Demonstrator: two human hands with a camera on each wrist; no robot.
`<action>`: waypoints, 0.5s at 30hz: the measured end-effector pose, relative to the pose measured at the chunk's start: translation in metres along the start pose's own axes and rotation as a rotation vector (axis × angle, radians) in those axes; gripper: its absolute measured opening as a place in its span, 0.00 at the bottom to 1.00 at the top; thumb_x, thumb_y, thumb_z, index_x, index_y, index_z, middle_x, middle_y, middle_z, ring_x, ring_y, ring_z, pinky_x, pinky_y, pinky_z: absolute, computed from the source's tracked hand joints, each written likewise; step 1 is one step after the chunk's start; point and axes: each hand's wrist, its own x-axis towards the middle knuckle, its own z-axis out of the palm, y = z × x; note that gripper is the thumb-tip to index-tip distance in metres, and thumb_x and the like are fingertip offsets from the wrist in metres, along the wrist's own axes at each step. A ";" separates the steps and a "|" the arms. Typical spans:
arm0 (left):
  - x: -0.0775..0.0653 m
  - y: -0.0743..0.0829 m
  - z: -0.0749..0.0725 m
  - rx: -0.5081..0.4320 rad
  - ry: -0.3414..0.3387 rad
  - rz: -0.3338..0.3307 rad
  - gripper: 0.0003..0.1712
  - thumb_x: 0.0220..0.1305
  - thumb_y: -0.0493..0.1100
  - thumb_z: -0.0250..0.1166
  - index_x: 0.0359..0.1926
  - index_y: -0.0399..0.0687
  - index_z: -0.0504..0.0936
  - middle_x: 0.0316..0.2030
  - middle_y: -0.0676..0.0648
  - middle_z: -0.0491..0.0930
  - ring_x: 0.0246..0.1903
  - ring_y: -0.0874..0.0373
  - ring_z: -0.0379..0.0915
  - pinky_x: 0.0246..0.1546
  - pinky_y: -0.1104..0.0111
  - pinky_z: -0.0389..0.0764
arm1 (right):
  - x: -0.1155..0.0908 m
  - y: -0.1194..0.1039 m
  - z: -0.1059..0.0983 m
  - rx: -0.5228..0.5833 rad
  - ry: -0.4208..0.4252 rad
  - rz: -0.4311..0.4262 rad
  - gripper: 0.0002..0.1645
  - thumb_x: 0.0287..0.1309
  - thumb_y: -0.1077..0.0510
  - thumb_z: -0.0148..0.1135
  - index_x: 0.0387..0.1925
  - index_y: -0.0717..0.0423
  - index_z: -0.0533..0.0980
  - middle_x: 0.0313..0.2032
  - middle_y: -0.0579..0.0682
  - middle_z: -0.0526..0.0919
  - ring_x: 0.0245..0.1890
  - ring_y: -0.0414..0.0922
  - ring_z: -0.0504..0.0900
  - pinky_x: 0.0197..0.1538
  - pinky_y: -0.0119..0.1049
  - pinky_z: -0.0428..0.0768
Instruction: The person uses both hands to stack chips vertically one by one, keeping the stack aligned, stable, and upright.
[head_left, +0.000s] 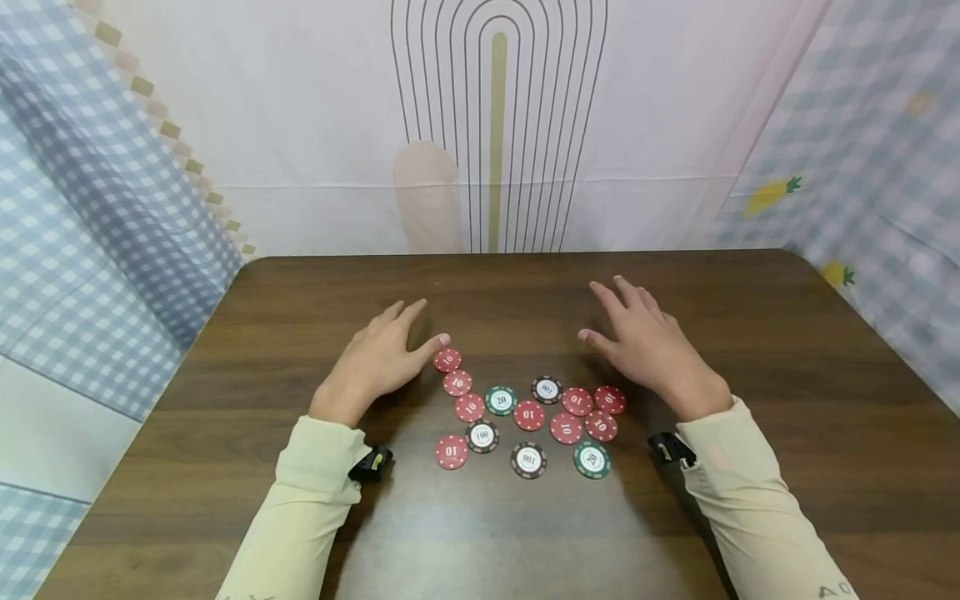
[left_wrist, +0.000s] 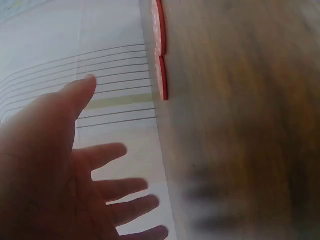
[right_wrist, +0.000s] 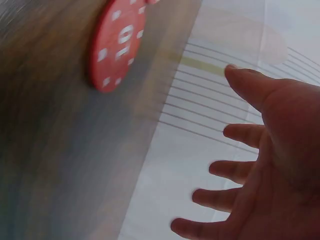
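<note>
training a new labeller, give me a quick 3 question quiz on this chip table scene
1. True or false: the left hand grips a chip.
2. How many green chips lie on the table? A) two B) five
3. Fill in: the black chips are marked ___.

Key: 1 false, both it and the right hand are open with fingers spread, holding nothing. 2 A. 3 100.

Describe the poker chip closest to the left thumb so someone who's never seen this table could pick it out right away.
On the dark wooden table, poker chips lie scattered between two open hands. From the left hand, follow the thumb tip to the red 10 chip right beside it. It is the farthest chip from the person, topping a diagonal line of three red 10 chips, with nothing beyond it.
</note>
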 end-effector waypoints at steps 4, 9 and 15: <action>0.000 0.002 0.000 -0.020 -0.042 0.021 0.46 0.67 0.74 0.48 0.76 0.54 0.57 0.73 0.43 0.61 0.71 0.43 0.57 0.65 0.43 0.63 | -0.004 -0.007 -0.005 -0.013 0.014 -0.021 0.45 0.68 0.42 0.58 0.77 0.52 0.51 0.74 0.67 0.51 0.72 0.70 0.51 0.62 0.73 0.57; 0.000 0.004 0.001 -0.027 -0.045 0.048 0.44 0.68 0.72 0.50 0.75 0.53 0.61 0.71 0.43 0.65 0.71 0.45 0.59 0.65 0.45 0.64 | -0.006 -0.013 -0.009 -0.018 0.019 -0.026 0.44 0.68 0.43 0.58 0.77 0.52 0.52 0.73 0.67 0.53 0.72 0.68 0.51 0.63 0.72 0.56; -0.003 0.007 0.000 -0.045 -0.061 0.087 0.38 0.68 0.63 0.59 0.72 0.52 0.66 0.68 0.44 0.68 0.69 0.46 0.62 0.64 0.46 0.66 | -0.007 -0.016 -0.007 -0.059 0.017 -0.049 0.39 0.67 0.45 0.60 0.73 0.56 0.61 0.72 0.68 0.57 0.71 0.68 0.54 0.63 0.72 0.56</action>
